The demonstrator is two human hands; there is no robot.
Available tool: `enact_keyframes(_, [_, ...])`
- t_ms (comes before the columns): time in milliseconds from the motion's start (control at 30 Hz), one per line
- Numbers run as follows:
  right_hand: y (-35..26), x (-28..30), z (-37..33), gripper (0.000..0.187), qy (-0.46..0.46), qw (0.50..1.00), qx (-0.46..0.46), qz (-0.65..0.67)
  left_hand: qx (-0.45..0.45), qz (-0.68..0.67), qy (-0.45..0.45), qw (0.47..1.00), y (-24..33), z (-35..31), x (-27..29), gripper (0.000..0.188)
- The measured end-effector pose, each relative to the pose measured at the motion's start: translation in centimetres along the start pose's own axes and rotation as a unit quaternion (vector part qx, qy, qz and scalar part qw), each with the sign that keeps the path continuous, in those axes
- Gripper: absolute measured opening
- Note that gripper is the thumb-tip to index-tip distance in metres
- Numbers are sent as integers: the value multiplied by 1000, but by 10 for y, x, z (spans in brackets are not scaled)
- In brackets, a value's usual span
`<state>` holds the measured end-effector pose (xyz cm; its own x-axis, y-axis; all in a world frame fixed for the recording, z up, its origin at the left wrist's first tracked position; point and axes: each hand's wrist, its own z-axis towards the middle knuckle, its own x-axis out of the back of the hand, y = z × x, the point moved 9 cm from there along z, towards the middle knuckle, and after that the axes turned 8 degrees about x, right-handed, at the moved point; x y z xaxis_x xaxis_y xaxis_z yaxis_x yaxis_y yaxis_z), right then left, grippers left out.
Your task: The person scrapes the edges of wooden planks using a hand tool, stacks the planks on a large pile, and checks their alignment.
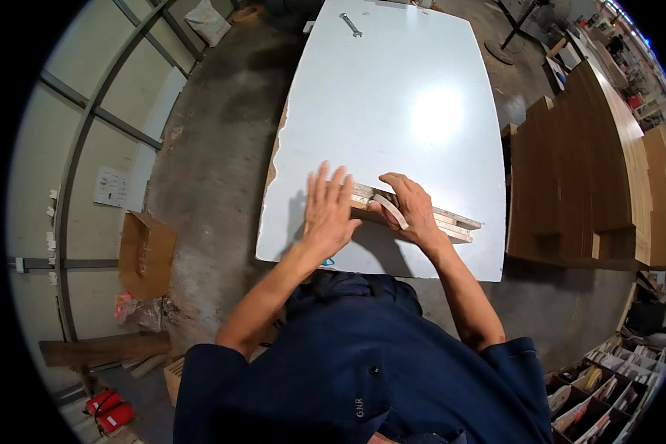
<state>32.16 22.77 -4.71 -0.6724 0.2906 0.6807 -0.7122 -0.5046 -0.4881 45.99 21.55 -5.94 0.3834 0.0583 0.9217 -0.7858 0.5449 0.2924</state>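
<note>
A bundle of narrow wooden strips [455, 226] lies crosswise near the front edge of the white-topped table [377, 96]. My left hand [329, 214] is flat at the left end of the bundle, its fingers stretched out and a little apart. My right hand [416, 211] is closed over the middle of the bundle, with a curved pale band [391, 211] in its fingers. The band may be tape or edging; its exact kind cannot be told. Part of the bundle is hidden behind both hands. A small teal item [328, 261] peeks out beside my left wrist.
A wrench [351, 25] lies at the table's far end. Tall brown panels [573, 170] stand to the right, above a divided rack [599, 392] of rolls. On the left floor are a cardboard box [146, 255], a plank [103, 349] and red cylinders [111, 411].
</note>
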Motion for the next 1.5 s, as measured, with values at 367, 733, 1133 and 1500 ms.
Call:
enact_keyframes(367, [22,-32,-24,40,192,827,-213,483,-104,-77,-83,988,20,51,-47,60])
enact_keyframes(733, [28,39,-40,61,194,805,-385,408,-127,27,-85,988,36,41,-47,46])
enact_keyframes(1133, [15,515,-317,23,618,728,-295,-1,-123,28,-143,982,37,41,-48,53])
enact_keyframes(1500, [211,220,-405,65,101,735,-668,60,-127,-22,-92,987,39,38,-34,53])
